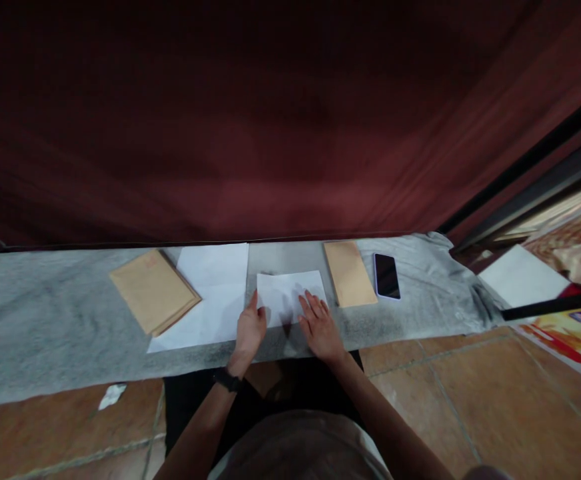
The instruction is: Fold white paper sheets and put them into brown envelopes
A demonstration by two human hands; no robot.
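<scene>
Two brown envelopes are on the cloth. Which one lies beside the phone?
The right-hand brown envelope, right of both hands. It lies upright and narrow, close beside the phone. The other brown envelope sits far left, turned askew and overlapping a large white sheet.

You have two brown envelopes, one far left (153, 291) and one right of centre (349, 273). There are two white sheets, a large one (210, 293) and a small one (288, 293). One phone (386, 275) lies at the right.

Dark red curtain (290, 120), grey cloth (45, 313), terracotta floor tiles (470, 393), dim light
</scene>
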